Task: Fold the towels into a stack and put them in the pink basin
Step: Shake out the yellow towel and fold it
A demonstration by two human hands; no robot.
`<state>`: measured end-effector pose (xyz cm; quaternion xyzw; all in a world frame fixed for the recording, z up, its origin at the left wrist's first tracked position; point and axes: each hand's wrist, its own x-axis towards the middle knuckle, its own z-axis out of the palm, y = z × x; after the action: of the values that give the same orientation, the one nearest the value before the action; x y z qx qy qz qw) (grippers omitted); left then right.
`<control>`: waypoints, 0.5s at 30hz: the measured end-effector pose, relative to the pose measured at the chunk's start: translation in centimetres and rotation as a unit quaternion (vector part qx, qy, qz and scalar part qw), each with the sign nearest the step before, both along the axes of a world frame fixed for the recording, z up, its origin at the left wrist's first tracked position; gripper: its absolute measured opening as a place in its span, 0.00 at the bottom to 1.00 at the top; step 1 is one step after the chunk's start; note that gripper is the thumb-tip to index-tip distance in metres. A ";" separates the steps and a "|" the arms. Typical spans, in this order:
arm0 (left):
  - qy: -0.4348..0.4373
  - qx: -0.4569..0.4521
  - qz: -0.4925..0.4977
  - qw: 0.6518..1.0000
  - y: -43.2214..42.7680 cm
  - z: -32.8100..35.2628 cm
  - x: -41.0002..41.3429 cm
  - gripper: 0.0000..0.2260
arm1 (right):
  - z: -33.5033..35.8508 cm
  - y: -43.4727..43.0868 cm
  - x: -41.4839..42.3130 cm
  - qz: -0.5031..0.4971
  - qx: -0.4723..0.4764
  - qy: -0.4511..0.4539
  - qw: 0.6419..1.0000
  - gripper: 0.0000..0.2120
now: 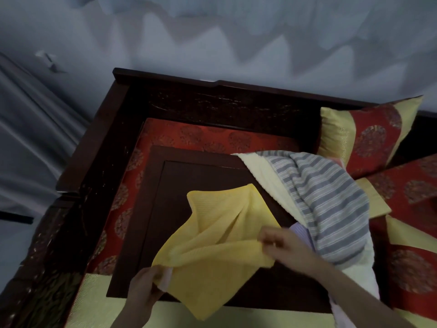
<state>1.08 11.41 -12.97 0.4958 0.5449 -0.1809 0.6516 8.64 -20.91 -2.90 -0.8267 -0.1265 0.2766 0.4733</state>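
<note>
Head view: left hand, right hand pinch yellow towel.

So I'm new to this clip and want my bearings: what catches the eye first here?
The yellow towel at centre stands out, gripped by the left hand and right hand over a dark wooden tray. Right of it lies a heap topped by a striped towel, with red-and-gold pillows beyond at the far right.
</note>
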 end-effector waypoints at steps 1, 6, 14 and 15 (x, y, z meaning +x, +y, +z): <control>0.003 -0.003 -0.014 1.000 0.2 -0.1 0.1 0.06 | 0.9 0.2 1.7 -0.031 0.025 -0.001 0.999 0.04; 0.005 0.037 -0.036 0.999 0.3 -1.0 0.6 0.11 | 0.5 4.9 9.9 0.010 -0.065 -0.116 0.991 0.03; -0.027 0.006 -0.035 0.999 0.7 -0.8 -0.1 0.06 | -7.6 15.1 15.1 0.166 -0.160 -0.139 0.963 0.05; -0.024 0.008 -0.037 0.999 0.8 -0.9 -0.1 0.07 | -8.3 15.8 15.1 0.195 -0.164 -0.131 0.958 0.05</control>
<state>0.97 12.20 -13.89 0.5246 0.5119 -0.1886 0.6536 23.74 -5.14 -11.15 -0.8811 -0.2990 0.2700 0.2476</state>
